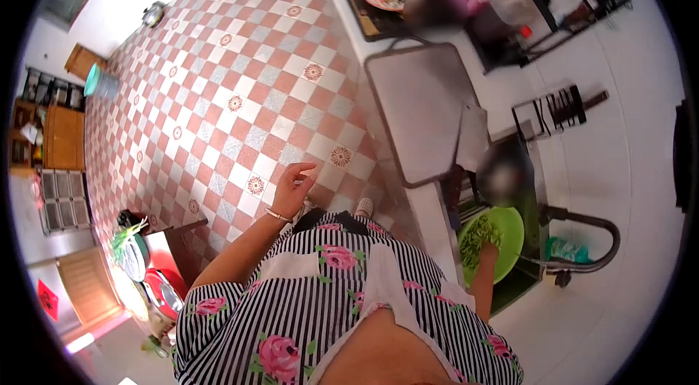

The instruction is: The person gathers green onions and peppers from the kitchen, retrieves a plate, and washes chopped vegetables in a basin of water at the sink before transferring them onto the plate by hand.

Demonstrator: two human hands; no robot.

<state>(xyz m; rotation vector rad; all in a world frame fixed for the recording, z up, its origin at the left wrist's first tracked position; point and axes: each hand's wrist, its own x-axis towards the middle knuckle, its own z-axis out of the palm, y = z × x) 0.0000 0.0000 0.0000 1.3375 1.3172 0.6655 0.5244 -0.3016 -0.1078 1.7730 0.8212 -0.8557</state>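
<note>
Head camera: green vegetables [473,236] are pictured in a light-green bowl [513,232], placed at the sink [513,296] on the person's right, with the right hand [489,258] sunk among them. Whether anything is gripped by that hand cannot be told, its fingertips being hidden by the greenery. The left hand [289,197] is held over the tiled floor [251,134], its grip loosely curled, with a gap left between thumb and fingers and nothing seen to be held. Beside the bowl, a tap [586,219] is mounted, its spout seen near the rim; a grey board [419,105] is laid on the worktop [429,221]. The vegetables would be best turned with spread fingers, lifted gently from the bottom rather than squeezed, so that spills are avoided. Should the bowl rock, its rim could usefully be steadied by the left hand.
</note>
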